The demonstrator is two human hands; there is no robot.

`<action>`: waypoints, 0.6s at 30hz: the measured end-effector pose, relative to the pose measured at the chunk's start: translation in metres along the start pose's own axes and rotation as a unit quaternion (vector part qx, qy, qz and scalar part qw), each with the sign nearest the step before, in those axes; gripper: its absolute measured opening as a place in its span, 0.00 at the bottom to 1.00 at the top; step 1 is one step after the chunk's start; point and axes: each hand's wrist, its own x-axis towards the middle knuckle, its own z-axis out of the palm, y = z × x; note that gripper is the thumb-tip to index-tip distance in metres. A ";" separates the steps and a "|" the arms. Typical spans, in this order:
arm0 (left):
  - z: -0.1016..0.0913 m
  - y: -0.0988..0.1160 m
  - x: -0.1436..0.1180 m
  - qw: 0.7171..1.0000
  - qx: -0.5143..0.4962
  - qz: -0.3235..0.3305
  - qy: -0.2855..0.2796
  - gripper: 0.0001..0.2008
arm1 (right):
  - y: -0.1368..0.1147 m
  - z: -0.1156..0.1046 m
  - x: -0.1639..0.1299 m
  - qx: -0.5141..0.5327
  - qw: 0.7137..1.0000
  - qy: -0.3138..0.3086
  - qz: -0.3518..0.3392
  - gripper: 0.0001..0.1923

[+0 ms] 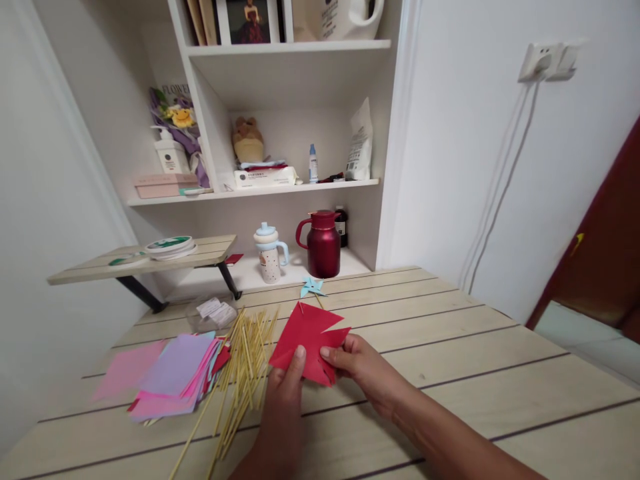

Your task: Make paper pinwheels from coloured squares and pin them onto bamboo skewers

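Observation:
Held up over the wooden table is a red paper square (306,339) with slits cut in from its corners. My left hand (289,380) pinches its lower left part, thumb on top. My right hand (350,357) grips the right side, its thumb pressed on the paper near a cut flap. Fingers under the sheet are hidden. Beyond the paper lies a light blue paper pinwheel (313,287) with a thin stick. Left of my hands is a loose pile of thin wooden sticks (245,360), and beside that a stack of coloured paper sheets (175,373), mostly pink and purple.
A clear container (213,313) with small white packets stands behind the paper stack. A small raised wooden shelf (210,248) bears round white items. At the back are a dotted cup (270,260) and a dark red jug (324,247), below white shelving (290,50).

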 end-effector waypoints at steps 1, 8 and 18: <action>-0.001 0.002 0.000 1.000 0.000 -0.003 0.018 0.12 | 0.000 0.000 0.000 -0.004 1.000 -0.002 -0.001 0.19; -0.007 -0.002 0.017 0.984 -0.144 -0.039 0.095 0.17 | -0.002 -0.007 0.002 -0.035 0.999 0.013 -0.026 0.25; -0.018 0.015 0.023 0.956 -0.280 -0.035 0.080 0.19 | 0.001 -0.021 0.003 -0.375 0.875 0.035 -0.303 0.33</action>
